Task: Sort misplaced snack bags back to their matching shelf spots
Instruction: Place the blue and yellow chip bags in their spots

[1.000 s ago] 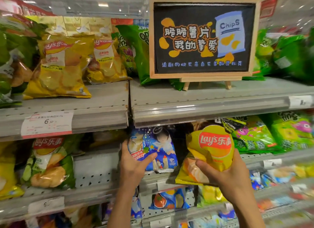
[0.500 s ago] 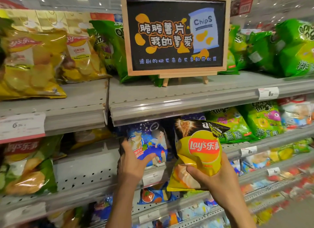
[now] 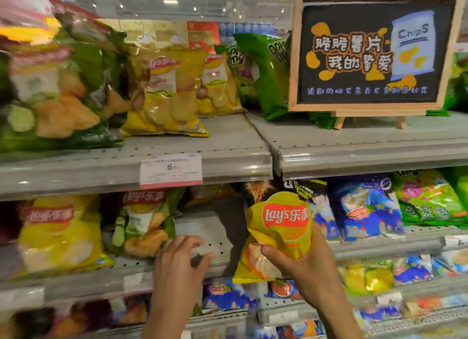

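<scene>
My right hand (image 3: pixel 307 270) grips a small yellow Lay's chip bag (image 3: pixel 277 233) by its lower half, holding it upright in front of the middle shelf. My left hand (image 3: pixel 178 259) hovers with fingers spread and curled over a bare patch of the middle shelf (image 3: pixel 202 233), holding nothing. A green-and-yellow Lay's bag (image 3: pixel 143 224) stands just left of that hand, and a larger yellow Lay's bag (image 3: pixel 59 233) sits further left. A blue snack bag (image 3: pixel 367 208) stands on the same shelf to the right of the held bag.
The top shelf (image 3: pixel 228 146) carries yellow Lay's bags (image 3: pixel 168 93), green bags (image 3: pixel 266 73) and a framed chalkboard chips sign (image 3: pixel 372 52) on an easel. A price tag (image 3: pixel 171 170) hangs on its front rail. Green bags (image 3: pixel 428 199) fill the right; lower shelves hold several small bags.
The view has swung left. My left hand has let go of the blue bag and moved left to the bare shelf patch. My right hand still holds the yellow bag.
</scene>
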`<state>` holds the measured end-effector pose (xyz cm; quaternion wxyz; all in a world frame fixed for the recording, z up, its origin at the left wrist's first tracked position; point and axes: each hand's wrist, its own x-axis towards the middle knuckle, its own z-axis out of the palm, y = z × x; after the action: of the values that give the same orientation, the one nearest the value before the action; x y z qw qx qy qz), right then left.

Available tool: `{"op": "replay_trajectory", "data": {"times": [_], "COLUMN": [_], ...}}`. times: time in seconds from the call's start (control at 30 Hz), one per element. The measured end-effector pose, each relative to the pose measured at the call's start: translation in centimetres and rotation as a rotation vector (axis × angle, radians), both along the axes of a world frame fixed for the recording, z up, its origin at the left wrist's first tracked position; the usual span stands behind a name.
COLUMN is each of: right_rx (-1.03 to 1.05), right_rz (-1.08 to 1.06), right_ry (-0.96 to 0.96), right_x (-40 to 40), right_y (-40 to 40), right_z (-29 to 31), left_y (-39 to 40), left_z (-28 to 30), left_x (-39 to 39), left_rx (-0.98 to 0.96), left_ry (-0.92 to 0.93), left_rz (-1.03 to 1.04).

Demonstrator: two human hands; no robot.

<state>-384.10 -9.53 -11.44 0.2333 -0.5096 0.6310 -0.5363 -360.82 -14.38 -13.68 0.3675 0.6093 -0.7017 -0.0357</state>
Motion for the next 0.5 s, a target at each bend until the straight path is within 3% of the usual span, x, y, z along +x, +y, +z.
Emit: {"op": "replay_trajectory", "data": {"times": [0.27, 0.5], "right_rx": [-0.032, 0.161], "right_rz": [0.049, 0.054], "right_ry": [0.127, 0.142], "right_x": [6.8, 7.6], "right_y": [-4.8, -8.4], "right_z": [0.6, -0.9], "left_y": [1.3, 0.7], "left_z": [-1.2, -1.3], "left_x": [5.9, 6.7], "left_rx": [-0.044, -0.036], "left_ry": [-0.007, 0.064], "left_rz": [0.105, 0.108]}}
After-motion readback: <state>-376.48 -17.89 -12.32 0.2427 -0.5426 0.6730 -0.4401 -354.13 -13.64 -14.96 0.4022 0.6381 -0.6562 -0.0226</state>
